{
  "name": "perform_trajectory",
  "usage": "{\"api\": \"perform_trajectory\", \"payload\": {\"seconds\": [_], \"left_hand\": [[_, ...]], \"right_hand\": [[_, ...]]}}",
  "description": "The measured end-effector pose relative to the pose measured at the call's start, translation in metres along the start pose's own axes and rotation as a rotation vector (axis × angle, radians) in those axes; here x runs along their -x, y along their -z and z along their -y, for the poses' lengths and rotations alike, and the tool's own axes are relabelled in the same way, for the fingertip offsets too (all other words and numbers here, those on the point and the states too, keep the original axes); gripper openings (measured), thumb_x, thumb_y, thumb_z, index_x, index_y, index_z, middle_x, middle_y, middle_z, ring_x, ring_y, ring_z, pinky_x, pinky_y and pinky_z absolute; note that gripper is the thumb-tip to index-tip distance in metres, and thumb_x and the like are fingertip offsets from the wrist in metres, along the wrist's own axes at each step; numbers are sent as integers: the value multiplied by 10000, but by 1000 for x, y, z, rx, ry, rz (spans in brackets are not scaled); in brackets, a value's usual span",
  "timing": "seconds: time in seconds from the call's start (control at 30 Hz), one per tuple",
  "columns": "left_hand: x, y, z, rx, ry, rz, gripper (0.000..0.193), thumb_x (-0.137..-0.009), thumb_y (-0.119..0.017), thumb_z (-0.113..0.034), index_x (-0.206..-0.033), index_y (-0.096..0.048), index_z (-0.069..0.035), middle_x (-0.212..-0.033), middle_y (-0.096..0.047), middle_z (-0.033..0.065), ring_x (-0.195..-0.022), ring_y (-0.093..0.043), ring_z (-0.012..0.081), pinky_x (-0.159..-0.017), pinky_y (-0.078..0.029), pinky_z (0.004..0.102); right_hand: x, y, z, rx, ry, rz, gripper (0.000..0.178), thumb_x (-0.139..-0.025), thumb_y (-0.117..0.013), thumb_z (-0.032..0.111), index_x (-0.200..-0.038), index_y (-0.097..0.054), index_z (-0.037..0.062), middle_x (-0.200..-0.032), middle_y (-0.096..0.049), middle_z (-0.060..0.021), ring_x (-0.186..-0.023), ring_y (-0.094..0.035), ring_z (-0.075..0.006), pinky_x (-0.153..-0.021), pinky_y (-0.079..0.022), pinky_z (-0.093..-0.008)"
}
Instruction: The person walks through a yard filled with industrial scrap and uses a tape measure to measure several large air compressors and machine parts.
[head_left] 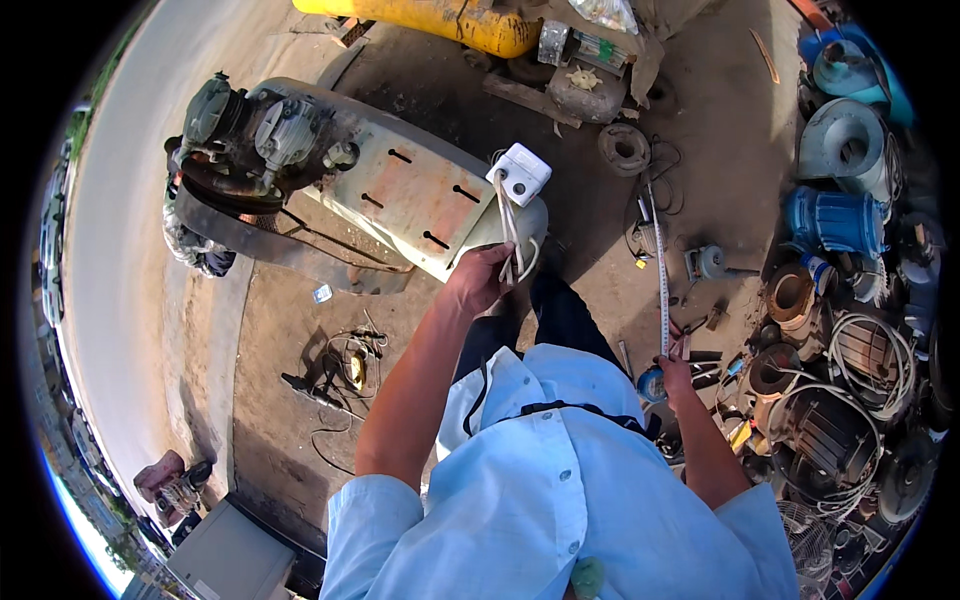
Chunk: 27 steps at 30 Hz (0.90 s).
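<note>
My left hand [480, 278] is closed around a folded bundle of off-white cable [509, 225]. The cable runs up to a small white electrical box [522, 174] with round holes, at the right end of a worn metal plate [410, 190] with dark keyhole slots. Lower on the right, my right hand [676, 376] is closed on the near end of a long pale strip with fine marks, which looks like a measuring tape [661, 270]. That strip stretches away over the ground. A round blue thing [652, 385] lies beside my right hand, and I cannot tell whether it is joined to the strip.
A greasy compressor pump [215, 115] and motor [285, 130] sit at the plate's left end. A yellow cylinder [450, 25] lies at the far side. Motors, including a blue one [835, 220], and coiled cables crowd the right. Tangled black cords [340, 370] lie left of me.
</note>
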<state>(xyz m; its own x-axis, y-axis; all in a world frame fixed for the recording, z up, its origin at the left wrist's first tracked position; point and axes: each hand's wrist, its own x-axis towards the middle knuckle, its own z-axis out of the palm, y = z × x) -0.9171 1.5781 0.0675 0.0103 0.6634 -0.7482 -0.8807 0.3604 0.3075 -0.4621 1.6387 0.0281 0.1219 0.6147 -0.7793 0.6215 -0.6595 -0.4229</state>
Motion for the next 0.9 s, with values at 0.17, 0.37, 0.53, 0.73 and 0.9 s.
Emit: {"api": "perform_trajectory", "payload": {"seconds": [0.17,0.37,0.53,0.73,0.9], "left_hand": [[5,-6,-9,85,3,-7,159,-942,-550,-225,-911,-597,-76,-793,-585,24,-662,-541,123,-556,-467,215],[2,-6,-10,60,-27,-25,176,-954,-524,-200,-902,-575,-40,-711,-550,33,-551,-502,111,-438,-412,222],[4,1,-13,10,-35,-7,178,-947,-537,-209,-883,-576,-48,-719,-554,28,-532,-474,100,-424,-378,211],[21,-6,-13,-16,-51,45,173,-947,-533,-172,-998,-571,-12,-861,-611,65,-561,-476,107,-450,-404,208],[17,12,-3,51,-48,81,160,-914,-590,-176,-914,-624,-19,-732,-607,36,-535,-552,114,-432,-458,224]], "right_hand": [[34,10,-48,-91,-60,-8,237,-877,-547,154,-997,-644,-25,-818,-614,-59,-692,-557,-143,-622,-442,-300],[65,-1,-47,-150,-48,-67,241,-867,-561,157,-986,-656,-30,-812,-630,-70,-694,-570,-152,-632,-445,-300],[83,-14,-17,-28,28,-82,278,-849,-570,188,-1014,-676,-10,-861,-659,-86,-752,-598,-187,-688,-464,-327],[81,-25,1,-71,20,-3,287,-850,-563,190,-1030,-671,-5,-870,-661,-93,-788,-597,-185,-739,-459,-324],[79,-32,26,-22,34,-8,238,-879,-556,163,-987,-662,-21,-844,-637,-66,-774,-571,-165,-716,-446,-310]]}}
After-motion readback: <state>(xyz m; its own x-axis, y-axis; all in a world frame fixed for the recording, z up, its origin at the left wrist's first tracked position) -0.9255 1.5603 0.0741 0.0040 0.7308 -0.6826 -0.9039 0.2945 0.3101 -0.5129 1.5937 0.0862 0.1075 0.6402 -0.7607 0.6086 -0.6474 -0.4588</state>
